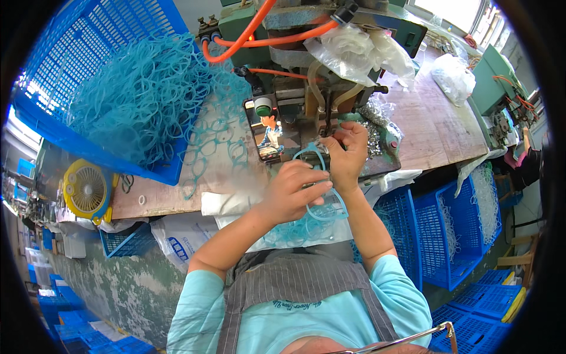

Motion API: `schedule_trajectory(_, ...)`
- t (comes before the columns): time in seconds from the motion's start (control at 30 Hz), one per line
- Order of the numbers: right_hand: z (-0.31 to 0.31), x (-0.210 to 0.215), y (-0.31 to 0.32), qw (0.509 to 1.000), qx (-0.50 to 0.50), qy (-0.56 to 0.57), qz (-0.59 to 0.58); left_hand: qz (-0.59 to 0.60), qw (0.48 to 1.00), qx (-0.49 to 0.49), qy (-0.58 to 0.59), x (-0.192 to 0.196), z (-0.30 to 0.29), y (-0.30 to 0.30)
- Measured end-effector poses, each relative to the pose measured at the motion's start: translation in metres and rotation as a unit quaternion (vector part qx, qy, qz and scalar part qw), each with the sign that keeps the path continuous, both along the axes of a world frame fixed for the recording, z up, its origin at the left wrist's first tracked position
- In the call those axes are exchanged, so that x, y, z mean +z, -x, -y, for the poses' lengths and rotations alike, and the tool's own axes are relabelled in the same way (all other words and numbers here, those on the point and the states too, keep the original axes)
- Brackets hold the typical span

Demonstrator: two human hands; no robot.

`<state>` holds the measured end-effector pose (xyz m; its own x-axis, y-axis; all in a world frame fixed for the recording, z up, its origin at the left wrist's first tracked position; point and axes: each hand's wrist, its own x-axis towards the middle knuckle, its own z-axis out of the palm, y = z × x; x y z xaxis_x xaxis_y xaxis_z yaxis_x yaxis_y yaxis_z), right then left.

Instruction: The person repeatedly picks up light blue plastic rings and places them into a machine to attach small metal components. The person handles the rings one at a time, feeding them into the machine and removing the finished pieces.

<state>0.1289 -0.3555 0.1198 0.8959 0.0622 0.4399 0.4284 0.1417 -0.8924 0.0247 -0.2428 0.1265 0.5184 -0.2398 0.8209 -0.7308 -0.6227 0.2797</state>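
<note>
A translucent blue eyeglass frame is held in my left hand, its fingers curled over the frame's middle. The frame's upper rim reaches up to the working point of a bench press machine. My right hand is closed in a pinch beside that rim, thumb and forefinger together under the machine's tool. What the pinch holds is too small to make out. Below my hands, more blue frames lie on a white cloth over my lap. Small silver metal pieces are heaped right of the tool.
A blue crate full of blue frames leans at the left, with loose frames on the bench. A phone playing video stands by the machine's green button. A yellow fan sits left; blue crates stand lower right.
</note>
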Motion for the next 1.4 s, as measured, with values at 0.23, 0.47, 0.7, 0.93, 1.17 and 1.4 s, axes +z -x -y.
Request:
schedule_trajectory(0.23,0.064,-0.039,-0.079,0.924,-0.238,0.242,0.176,-0.034,0.997,-0.057,-0.027,0.0,-0.005,-0.014)
schedule_trajectory(0.47,0.108,-0.089,-0.101,0.854,-0.188,0.452,0.179,-0.011,0.998,-0.06,-0.013,-0.004,-0.006,-0.015)
schedule_trajectory(0.7,0.104,-0.087,-0.1,0.902,-0.184,0.363,0.148,0.01,0.996,-0.001,-0.087,-0.008,-0.008,-0.01)
schedule_trajectory(0.93,0.106,-0.091,-0.097,0.915,-0.195,0.329,0.128,0.005,0.968,0.239,-0.072,-0.036,-0.082,0.021)
schedule_trajectory(1.17,0.104,-0.095,-0.101,0.898,-0.224,0.357,0.122,-0.204,0.868,0.322,-0.317,-0.088,-0.13,0.054)
schedule_trajectory(1.4,0.107,-0.098,-0.102,0.891,-0.214,0.374,0.146,-0.232,0.876,0.346,-0.245,-0.093,-0.131,0.045)
